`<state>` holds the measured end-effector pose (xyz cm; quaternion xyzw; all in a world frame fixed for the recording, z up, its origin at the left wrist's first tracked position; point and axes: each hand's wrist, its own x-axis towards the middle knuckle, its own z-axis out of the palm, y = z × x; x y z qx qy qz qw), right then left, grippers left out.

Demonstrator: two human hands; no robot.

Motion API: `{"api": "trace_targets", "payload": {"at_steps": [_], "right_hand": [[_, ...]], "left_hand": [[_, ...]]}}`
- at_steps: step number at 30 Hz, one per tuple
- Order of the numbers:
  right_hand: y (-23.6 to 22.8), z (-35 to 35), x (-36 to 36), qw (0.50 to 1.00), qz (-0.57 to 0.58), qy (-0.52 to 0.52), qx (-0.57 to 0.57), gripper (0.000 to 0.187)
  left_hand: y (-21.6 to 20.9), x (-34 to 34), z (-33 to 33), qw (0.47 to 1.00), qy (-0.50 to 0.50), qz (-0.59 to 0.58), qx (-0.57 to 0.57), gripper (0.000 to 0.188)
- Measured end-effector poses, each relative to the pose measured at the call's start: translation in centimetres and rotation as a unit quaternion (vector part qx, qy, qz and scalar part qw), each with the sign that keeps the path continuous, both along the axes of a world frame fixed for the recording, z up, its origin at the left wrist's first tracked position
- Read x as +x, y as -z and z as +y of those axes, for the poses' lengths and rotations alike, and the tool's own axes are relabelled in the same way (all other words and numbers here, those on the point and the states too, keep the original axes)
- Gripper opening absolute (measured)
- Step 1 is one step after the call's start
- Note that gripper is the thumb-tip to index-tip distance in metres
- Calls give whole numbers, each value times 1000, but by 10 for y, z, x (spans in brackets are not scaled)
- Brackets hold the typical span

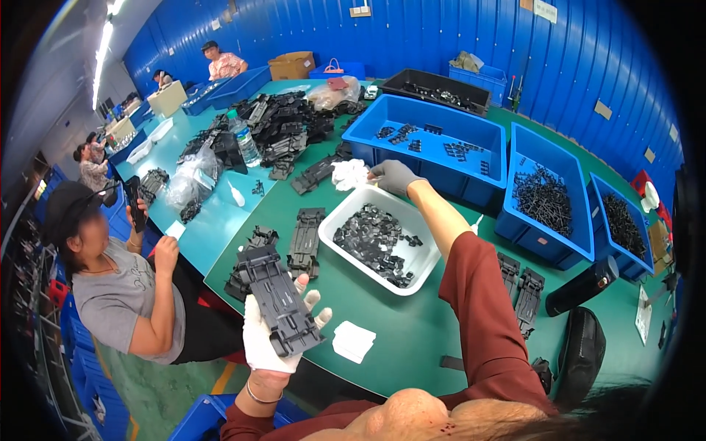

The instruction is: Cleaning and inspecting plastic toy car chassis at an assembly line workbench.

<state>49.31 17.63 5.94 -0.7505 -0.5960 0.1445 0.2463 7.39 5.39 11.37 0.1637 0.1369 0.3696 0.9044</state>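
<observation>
A black plastic toy-car chassis point(279, 298) rests tilted in my left hand point(263, 342), which wears a white glove with bare fingertips and is closed around it. My right hand point(396, 178), in a grey glove, reaches over the far rim of a white tub point(421, 259) of small black plastic parts point(371, 239). Its fingers are bent together beside a crumpled white cloth point(349, 175); what they pinch, if anything, is too small to make out. Another chassis point(305, 242) lies left of the tub, and several more are next to it.
Blue bins point(434, 165) of black parts line the right back, with a black tray point(419, 92) behind. A chassis pile point(283, 121) and water bottle point(246, 143) stand far left. White paper point(354, 342) lies nearby; a black flask point(581, 287) lies right. A co-worker point(125, 287) sits left.
</observation>
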Motion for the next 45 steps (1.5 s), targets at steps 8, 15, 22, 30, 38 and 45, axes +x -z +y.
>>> {"api": "trace_targets", "payload": {"at_steps": [8, 15, 22, 30, 38, 45], "right_hand": [[2, 5, 0, 997, -75, 2, 31, 23], [-20, -13, -14, 903, 380, 65, 190, 19], [-70, -66, -66, 863, 396, -107, 293, 17], [-120, -196, -247, 874, 441, -202, 29, 27], [-80, -269, -340, 854, 485, -165, -92, 17], [-39, -283, -380, 860, 474, -173, -82, 8]], "left_hand": [[10, -5, -4, 999, -13, 34, -12, 60], [14, -12, -12, 1000, -5, 15, -14, 60], [3, -38, -24, 997, -25, -58, -33, 55], [22, -83, -58, 997, -75, -26, -8, 58], [61, -116, -94, 988, -11, -74, -139, 60], [80, -130, -112, 991, -24, -39, -128, 62]]}}
